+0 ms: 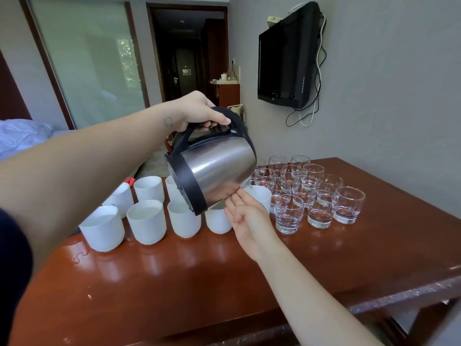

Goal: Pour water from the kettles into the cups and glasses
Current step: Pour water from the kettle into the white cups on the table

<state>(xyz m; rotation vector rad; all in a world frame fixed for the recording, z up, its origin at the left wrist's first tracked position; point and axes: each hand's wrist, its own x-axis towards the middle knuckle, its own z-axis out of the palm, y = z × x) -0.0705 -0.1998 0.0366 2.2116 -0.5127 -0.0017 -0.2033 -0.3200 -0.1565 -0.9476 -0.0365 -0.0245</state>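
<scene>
Left hand grips the black plastic handle, tipping the brushed-steel kettle over a round white cup; right hand, open-palmed, steadies its underside. Clear glasses cluster rightward on glossy wooden table.

Steel kettle with black handle tilted steeply, spout over a white cup; white cups left, clear glasses right, seemingly holding water
</scene>
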